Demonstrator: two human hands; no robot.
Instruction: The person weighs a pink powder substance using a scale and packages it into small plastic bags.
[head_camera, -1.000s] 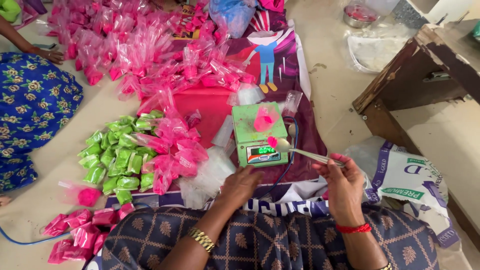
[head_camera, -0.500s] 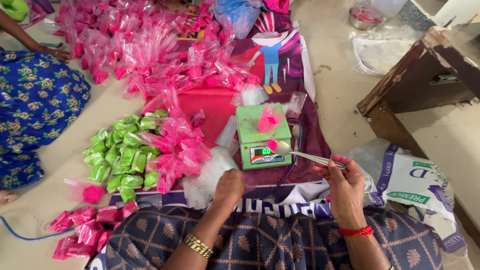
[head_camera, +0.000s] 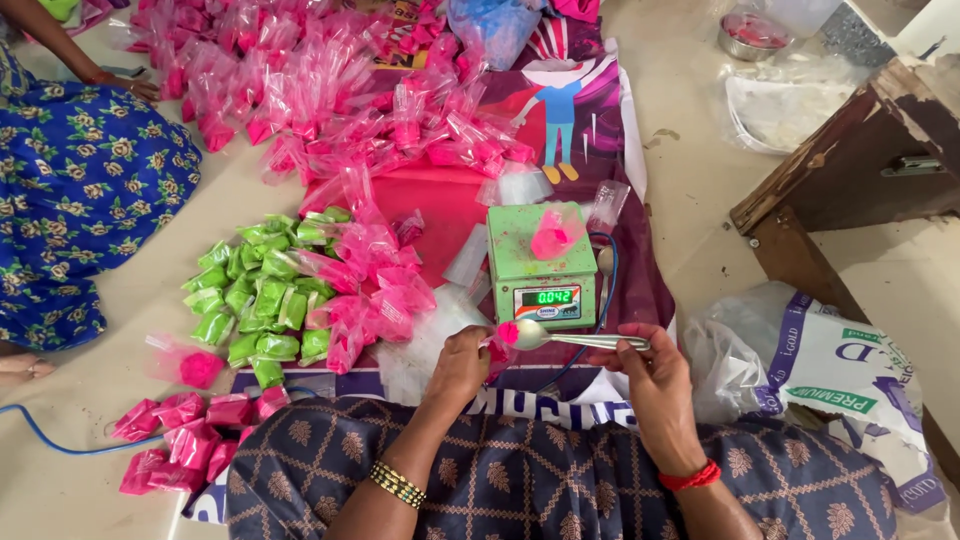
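Note:
A small green weighing scale (head_camera: 541, 268) stands on the printed cloth, with a clear packet of pink powder (head_camera: 553, 234) on its pan. My right hand (head_camera: 652, 385) holds a metal spoon (head_camera: 570, 339) by the handle; its bowl carries pink powder just in front of the scale. My left hand (head_camera: 458, 367) rests next to the spoon's bowl, fingers curled on a clear plastic bag (head_camera: 425, 340) lying below the scale. Whether it grips the bag is unclear.
Green packets (head_camera: 258, 298) and pink packets (head_camera: 370, 290) lie piled left of the scale, more pink ones (head_camera: 330, 85) farther back. Another person in a blue floral dress (head_camera: 70, 190) sits at left. A wooden stool (head_camera: 860, 160) and a printed sack (head_camera: 830, 365) are at right.
The spoon has moved down and left from the scale's pan to just in front of the scale. My left hand has moved right, close to the spoon's bowl.

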